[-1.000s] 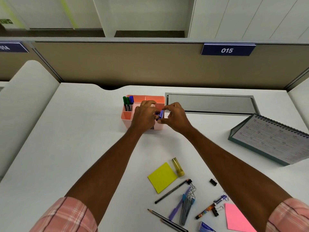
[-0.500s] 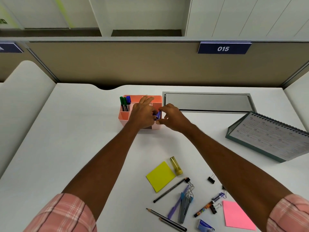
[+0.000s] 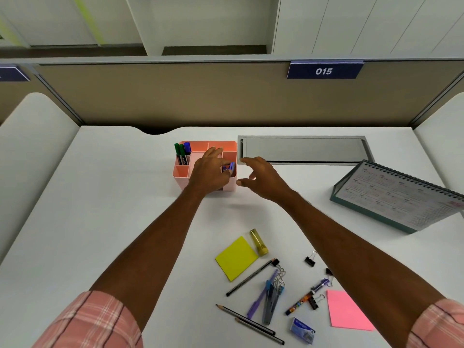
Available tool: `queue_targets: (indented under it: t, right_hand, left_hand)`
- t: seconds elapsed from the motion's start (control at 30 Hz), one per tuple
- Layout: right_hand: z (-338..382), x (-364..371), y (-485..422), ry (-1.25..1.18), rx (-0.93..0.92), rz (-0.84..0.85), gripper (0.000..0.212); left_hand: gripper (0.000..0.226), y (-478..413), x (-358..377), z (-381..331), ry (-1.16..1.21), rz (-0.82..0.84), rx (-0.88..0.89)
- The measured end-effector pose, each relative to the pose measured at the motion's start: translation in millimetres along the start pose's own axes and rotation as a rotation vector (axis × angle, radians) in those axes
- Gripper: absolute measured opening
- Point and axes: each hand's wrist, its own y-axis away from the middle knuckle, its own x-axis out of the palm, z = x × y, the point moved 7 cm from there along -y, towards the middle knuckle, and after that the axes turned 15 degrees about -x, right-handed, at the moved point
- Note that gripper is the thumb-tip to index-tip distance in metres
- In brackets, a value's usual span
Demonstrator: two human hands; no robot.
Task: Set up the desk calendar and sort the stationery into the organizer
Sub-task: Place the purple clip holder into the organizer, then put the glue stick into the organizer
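A pink organizer (image 3: 180, 175) stands at the back of the desk with three markers (image 3: 182, 153) upright in its left rear compartment. My left hand (image 3: 209, 172) reaches over its front right compartment and pinches a small blue-purple object (image 3: 230, 167) there. My right hand (image 3: 261, 178) hovers just right of the organizer, fingers spread and holding nothing. The desk calendar (image 3: 401, 197) stands propped at the right. Near the front lie a yellow sticky pad (image 3: 236, 258), a yellow tube (image 3: 258, 242), pencils (image 3: 251, 324), pens (image 3: 270, 296), binder clips (image 3: 310, 259) and a pink sticky pad (image 3: 347, 312).
A grey cable-tray lid (image 3: 303, 149) is set into the desk behind my right hand. A brown partition (image 3: 226, 96) closes the back edge. A small blue box (image 3: 302, 330) lies at the front edge.
My right hand has let go of the blue-purple object and drawn back to the right, opening its fingers. My left hand stays at the organizer with the object.
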Motion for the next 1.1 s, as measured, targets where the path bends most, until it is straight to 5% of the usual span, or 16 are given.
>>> queue_targets:
  t: [0.27, 0.47, 0.57, 0.77, 1.1]
  right_hand:
    - [-13.0, -2.5, 39.7, -0.015, 0.063, 0.012, 0.068]
    - [-24.4, 5.4, 90.6, -0.059, 0.096, -0.004, 0.064]
    - [-33.7, 20.4, 124.1, -0.080, 0.139, 0.055, 0.065]
    - [-37.4, 57.2, 166.2, -0.139, 0.128, 0.241, 0.089]
    - [-22.3, 76.9, 156.0, 0.024, 0.025, 0.397, 0.088]
  left_hand:
    - [0.044, 20.9, -3.6, -8.2, 0.010, -0.048, -0.045]
    - [0.033, 93.6, -12.1, -18.8, 0.234, -0.301, 0.093]
    - [0.029, 127.1, 22.2, -8.8, 0.248, -0.182, 0.102]
    - [0.036, 164.5, 103.6, 13.4, 0.179, 0.143, -0.150]
    - [0.041, 192.1, 120.7, 9.7, 0.080, 0.146, -0.163]
